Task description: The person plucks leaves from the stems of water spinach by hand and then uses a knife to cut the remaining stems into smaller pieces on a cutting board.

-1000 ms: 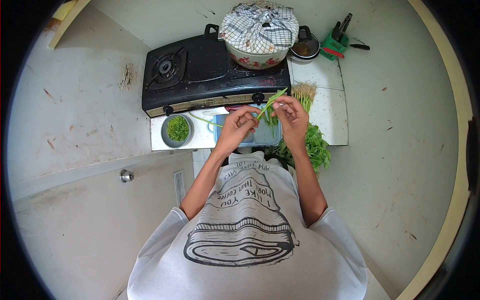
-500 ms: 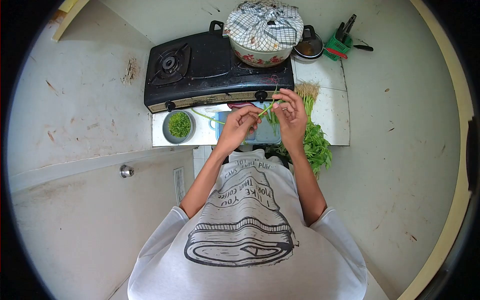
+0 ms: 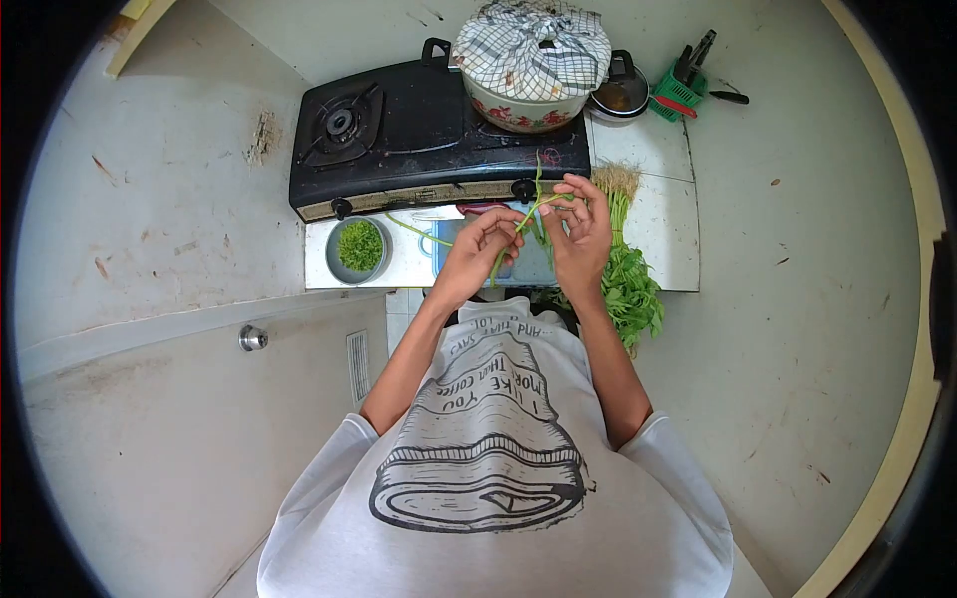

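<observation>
A thin green vegetable stem (image 3: 529, 218), forked near its top, is held up in front of the stove. My left hand (image 3: 478, 253) is closed round its lower part, with the end poking out below the fingers. On the other side, my right hand (image 3: 582, 237) pinches a side shoot between thumb and fingers. Beneath both hands lies a blue tray or board (image 3: 451, 235), partly hidden. A bunch of leafy greens (image 3: 630, 284), roots still on, rests on the counter just right of my right hand.
A grey bowl (image 3: 333, 266) of chopped greens stands at the counter's left. Behind is a black two-burner stove (image 3: 414, 115) bearing a cloth-covered pot (image 3: 518, 113). A small pan (image 3: 620, 97) and a green basket (image 3: 676, 97) of utensils stand at the back right.
The stem has turned more upright, so its fork and lower end now show. My right fingers have shifted slightly along it; my left hand stays nearly in place.
</observation>
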The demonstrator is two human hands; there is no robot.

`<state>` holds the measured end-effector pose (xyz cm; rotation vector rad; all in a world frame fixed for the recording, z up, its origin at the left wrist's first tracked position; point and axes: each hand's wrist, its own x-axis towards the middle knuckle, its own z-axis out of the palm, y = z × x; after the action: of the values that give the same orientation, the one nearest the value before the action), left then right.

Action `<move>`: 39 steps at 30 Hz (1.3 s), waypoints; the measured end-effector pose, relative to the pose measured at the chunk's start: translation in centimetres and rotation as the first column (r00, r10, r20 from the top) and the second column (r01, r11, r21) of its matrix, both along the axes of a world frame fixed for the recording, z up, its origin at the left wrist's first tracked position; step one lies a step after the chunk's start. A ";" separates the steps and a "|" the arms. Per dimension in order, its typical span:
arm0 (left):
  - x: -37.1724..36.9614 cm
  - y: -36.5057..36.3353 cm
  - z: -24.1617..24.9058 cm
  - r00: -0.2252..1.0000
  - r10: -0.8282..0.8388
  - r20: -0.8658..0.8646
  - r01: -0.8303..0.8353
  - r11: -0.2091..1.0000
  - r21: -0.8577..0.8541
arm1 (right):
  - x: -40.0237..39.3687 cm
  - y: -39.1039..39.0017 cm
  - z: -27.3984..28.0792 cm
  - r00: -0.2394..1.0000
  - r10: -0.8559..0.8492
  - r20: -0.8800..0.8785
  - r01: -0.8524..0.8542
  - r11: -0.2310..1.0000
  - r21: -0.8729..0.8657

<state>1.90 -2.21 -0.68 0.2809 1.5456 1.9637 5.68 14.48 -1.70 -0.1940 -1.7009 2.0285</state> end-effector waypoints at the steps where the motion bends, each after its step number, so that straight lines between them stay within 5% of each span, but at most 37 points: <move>1: 0.1 0.2 0.3 1.000 0.015 -0.014 -0.015 1.000 0.016 | 0.0 0.1 0.0 1.000 0.002 0.008 -0.002 1.000 0.016; 10: -0.7 0.9 0.0 0.988 0.084 -0.132 -0.098 0.990 -0.101 | -0.3 0.0 0.7 0.996 0.087 0.036 -0.089 0.994 0.058; 17: -0.7 1.3 0.7 0.984 0.170 0.055 -0.170 0.985 -0.007 | -0.8 0.0 0.3 0.995 0.094 0.031 -0.091 0.992 -0.092; 29: -1.3 1.9 0.0 0.961 0.145 0.237 -0.169 0.982 0.083 | -0.5 -0.9 0.1 0.992 -0.053 0.117 0.064 0.994 -0.092; 32: -1.4 1.9 -0.1 0.959 0.139 0.248 -0.159 0.985 0.060 | -0.6 -1.0 -0.9 0.988 -0.131 0.084 0.131 0.991 0.005; 35: -1.5 1.9 -0.4 0.951 0.144 0.274 -0.165 0.985 0.054 | -0.5 -0.5 -1.2 0.982 -0.188 -0.026 0.184 0.908 0.377; 39: -1.9 1.8 -0.6 0.926 0.147 0.347 -0.202 0.971 0.129 | -0.1 -0.6 0.5 0.974 -0.213 -0.080 0.217 0.771 0.598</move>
<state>0.00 -0.45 -1.28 -0.1296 1.2278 2.1480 5.62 13.84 -1.20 -0.1516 -2.1178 1.2321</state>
